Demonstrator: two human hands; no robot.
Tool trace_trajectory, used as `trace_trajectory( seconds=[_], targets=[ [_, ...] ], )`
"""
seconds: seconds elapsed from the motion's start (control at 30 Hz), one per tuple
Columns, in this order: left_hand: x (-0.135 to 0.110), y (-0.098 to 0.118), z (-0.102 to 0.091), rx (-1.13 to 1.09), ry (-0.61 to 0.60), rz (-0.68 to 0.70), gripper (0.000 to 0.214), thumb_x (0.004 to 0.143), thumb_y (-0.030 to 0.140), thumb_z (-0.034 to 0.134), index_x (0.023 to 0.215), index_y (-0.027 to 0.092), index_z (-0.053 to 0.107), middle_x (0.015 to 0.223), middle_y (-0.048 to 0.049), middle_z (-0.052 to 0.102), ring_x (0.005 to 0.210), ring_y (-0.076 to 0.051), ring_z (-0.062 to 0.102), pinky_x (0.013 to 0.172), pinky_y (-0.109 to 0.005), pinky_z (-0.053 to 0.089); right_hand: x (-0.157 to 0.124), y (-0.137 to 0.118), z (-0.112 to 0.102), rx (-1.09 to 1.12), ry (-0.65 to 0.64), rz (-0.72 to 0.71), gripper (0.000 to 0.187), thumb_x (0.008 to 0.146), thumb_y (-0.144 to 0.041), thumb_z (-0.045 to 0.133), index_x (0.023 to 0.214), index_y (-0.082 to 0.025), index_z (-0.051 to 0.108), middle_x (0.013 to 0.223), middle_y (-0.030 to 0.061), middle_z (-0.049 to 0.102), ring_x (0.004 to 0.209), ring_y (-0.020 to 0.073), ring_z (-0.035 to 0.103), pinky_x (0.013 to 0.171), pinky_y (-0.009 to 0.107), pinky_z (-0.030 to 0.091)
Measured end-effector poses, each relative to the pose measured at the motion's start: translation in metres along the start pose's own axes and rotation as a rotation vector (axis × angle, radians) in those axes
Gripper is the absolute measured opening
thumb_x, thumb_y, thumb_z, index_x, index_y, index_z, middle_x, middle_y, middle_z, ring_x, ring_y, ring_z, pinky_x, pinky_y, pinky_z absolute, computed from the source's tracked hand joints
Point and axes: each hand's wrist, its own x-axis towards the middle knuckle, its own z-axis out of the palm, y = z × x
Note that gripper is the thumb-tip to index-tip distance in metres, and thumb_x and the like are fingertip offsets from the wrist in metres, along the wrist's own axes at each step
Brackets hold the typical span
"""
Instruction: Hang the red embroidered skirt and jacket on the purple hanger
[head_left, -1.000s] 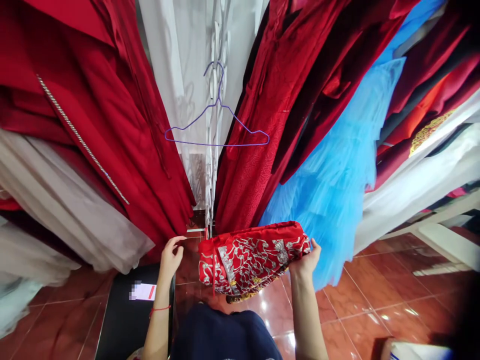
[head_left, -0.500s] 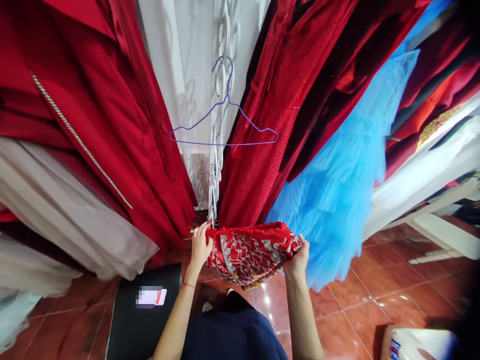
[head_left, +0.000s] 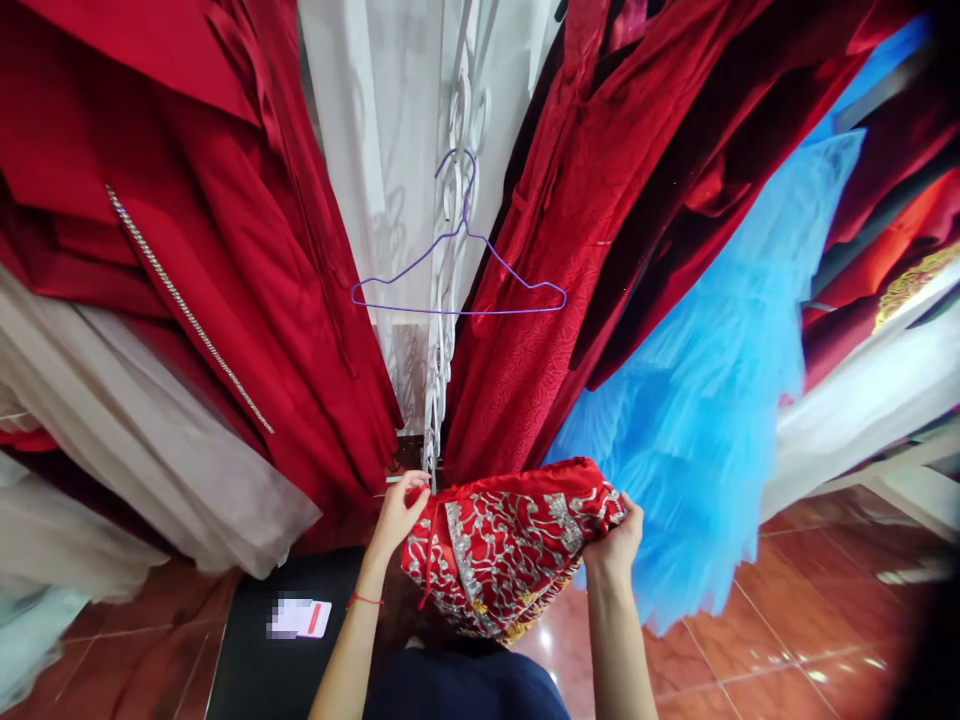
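Observation:
Between my two hands I hold a red garment (head_left: 517, 545) with silver embroidery and gold trim along its lower edge. My left hand (head_left: 400, 515) pinches its left upper corner between thumb and fingers. At its right end my right hand (head_left: 616, 540) is closed around the cloth, the fingers partly hidden behind it. The garment is folded or bunched, so its full shape cannot be made out. Above and in front of it a bare purple wire hanger (head_left: 459, 311) hangs from a white scrolled stand (head_left: 442, 370), apart from both hands.
Long red dresses (head_left: 300, 330) hang at the left, with pale skirts (head_left: 172, 430) beside them. At the right hang red gowns (head_left: 517, 370) and a blue tulle dress (head_left: 697, 400). A black seat or box (head_left: 262, 670) with a card (head_left: 319, 618) stands lower left on the red tiled floor (head_left: 750, 600).
The garment has come lower and closer to me, and more of its embroidered front shows. Both hands keep their hold. The hanger and dresses sit slightly lower and further right in view.

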Motion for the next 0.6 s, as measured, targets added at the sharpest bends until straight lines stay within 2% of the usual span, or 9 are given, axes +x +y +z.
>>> trace_trajectory(
  seconds=[0.07, 0.17, 0.23, 0.3, 0.37, 0.4, 0.47, 0.53, 0.6],
  targets=[
    [0.001, 0.008, -0.017, -0.332, 0.084, -0.051, 0.031, 0.087, 0.034, 0.062, 0.114, 0.02, 0.061, 0.091, -0.0045, 0.07, 0.092, -0.02, 0.067, 0.089, -0.033, 0.049, 0.011, -0.003, 0.005, 0.016, 0.025, -0.029, 0.024, 0.077, -0.042, 0.064, 0.07, -0.023, 0.051, 0.055, -0.01, 0.06, 0.046, 0.0101, 0.057, 0.051, 0.024, 0.05],
    [-0.013, 0.013, -0.047, -0.821, 0.095, -0.098, 0.037, 0.085, 0.04, 0.064, 0.113, 0.017, 0.062, 0.061, 0.0021, 0.06, 0.06, -0.015, 0.06, 0.072, -0.03, 0.049, 0.029, -0.008, 0.012, 0.042, 0.028, -0.039, 0.024, 0.077, -0.042, 0.062, 0.07, -0.023, 0.05, 0.055, -0.0106, 0.059, 0.046, 0.0094, 0.055, 0.051, 0.023, 0.05],
    [-0.03, 0.008, -0.065, -0.999, 0.06, -0.1, 0.039, 0.087, 0.047, 0.058, 0.106, 0.014, 0.067, 0.045, 0.0049, 0.05, 0.041, -0.012, 0.047, 0.065, -0.031, 0.048, 0.04, -0.011, 0.016, 0.08, 0.058, -0.01, 0.019, 0.077, -0.039, 0.06, 0.071, -0.023, 0.051, 0.057, -0.0102, 0.06, 0.047, 0.0094, 0.057, 0.051, 0.023, 0.05],
    [-0.05, -0.004, -0.079, -1.052, 0.033, -0.124, 0.045, 0.088, 0.055, 0.051, 0.094, 0.015, 0.071, 0.038, 0.0048, 0.046, 0.032, -0.01, 0.039, 0.059, -0.031, 0.047, 0.047, -0.012, 0.019, 0.131, 0.113, 0.04, 0.014, 0.077, -0.034, 0.056, 0.072, -0.022, 0.052, 0.059, -0.0097, 0.062, 0.049, 0.0092, 0.058, 0.052, 0.022, 0.051],
    [-0.063, -0.016, -0.087, -0.943, -0.09, -0.238, 0.051, 0.089, 0.06, 0.046, 0.083, 0.017, 0.073, 0.041, 0.0012, 0.052, 0.031, -0.011, 0.042, 0.055, -0.031, 0.046, 0.052, -0.011, 0.021, 0.16, 0.127, 0.066, 0.012, 0.076, -0.033, 0.055, 0.071, -0.022, 0.052, 0.059, -0.01, 0.063, 0.048, 0.0085, 0.057, 0.051, 0.021, 0.051],
    [-0.067, -0.022, -0.088, -0.823, -0.185, -0.33, 0.053, 0.089, 0.062, 0.044, 0.081, 0.018, 0.073, 0.047, -0.0017, 0.06, 0.035, -0.013, 0.049, 0.056, -0.031, 0.046, 0.053, -0.01, 0.022, 0.158, 0.108, 0.06, 0.013, 0.076, -0.033, 0.056, 0.071, -0.022, 0.052, 0.059, -0.0103, 0.062, 0.048, 0.0084, 0.057, 0.051, 0.021, 0.05],
    [-0.067, -0.029, -0.085, -0.473, -0.359, -0.495, 0.054, 0.088, 0.064, 0.045, 0.078, 0.019, 0.074, 0.066, -0.0065, 0.072, 0.056, -0.02, 0.066, 0.064, -0.033, 0.051, 0.052, -0.009, 0.025, 0.133, 0.049, 0.026, 0.016, 0.075, -0.036, 0.06, 0.07, -0.023, 0.052, 0.058, -0.0104, 0.062, 0.047, 0.0089, 0.057, 0.05, 0.021, 0.05],
    [-0.059, -0.033, -0.077, -0.094, -0.398, -0.542, 0.051, 0.085, 0.063, 0.05, 0.071, 0.02, 0.073, 0.076, -0.007, 0.075, 0.08, -0.024, 0.072, 0.078, -0.035, 0.053, 0.049, -0.009, 0.028, 0.104, 0.014, 0.002, 0.019, 0.074, -0.038, 0.063, 0.07, -0.023, 0.053, 0.057, -0.0099, 0.062, 0.048, 0.0101, 0.058, 0.05, 0.023, 0.051],
    [-0.048, -0.034, -0.065, 0.141, -0.331, -0.503, 0.046, 0.082, 0.06, 0.054, 0.064, 0.021, 0.069, 0.074, -0.0051, 0.075, 0.088, -0.026, 0.072, 0.086, -0.036, 0.052, 0.045, -0.011, 0.03, 0.071, -0.025, 0.013, 0.022, 0.075, -0.041, 0.064, 0.069, -0.023, 0.052, 0.056, -0.0096, 0.062, 0.048, 0.0107, 0.058, 0.051, 0.024, 0.051]
  ],
)
